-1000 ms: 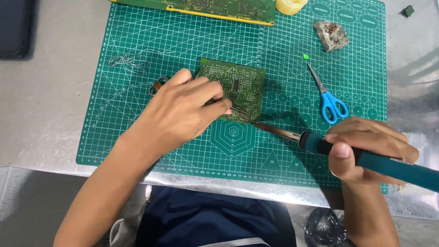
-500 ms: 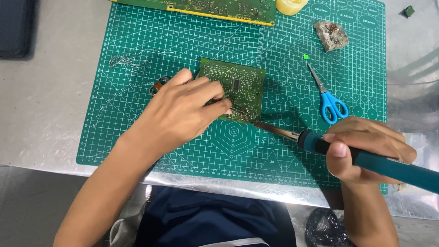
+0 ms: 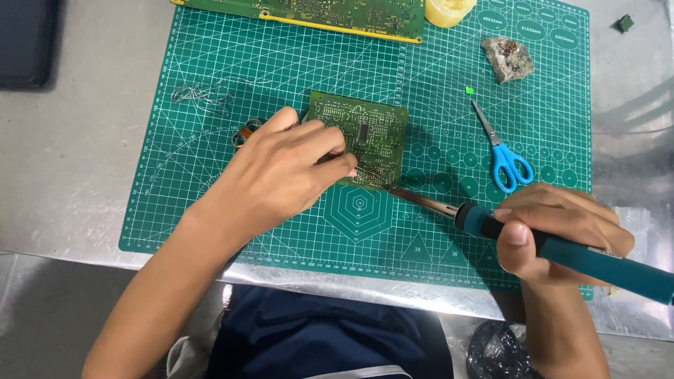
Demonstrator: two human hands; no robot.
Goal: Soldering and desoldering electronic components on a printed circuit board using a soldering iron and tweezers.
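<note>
A small green circuit board (image 3: 368,137) lies on the green cutting mat (image 3: 281,84). My left hand (image 3: 277,175) rests on the board's left half, its fingers pinched on a thin solder wire at the board's lower edge. My right hand (image 3: 554,231) grips a teal soldering iron (image 3: 562,249) by its handle; the metal tip reaches the board's lower right corner, close to my left fingertips.
Blue-handled scissors (image 3: 500,151) lie right of the board. A long green circuit board (image 3: 316,14) and a yellowish roll (image 3: 449,10) sit at the mat's far edge, a grey lump (image 3: 507,57) near them. Loose wire (image 3: 203,95) lies at left. A dark object (image 3: 24,42) sits far left.
Almost nothing differs; the iron's tip stays at the board's lower right corner and both hands hold their places.
</note>
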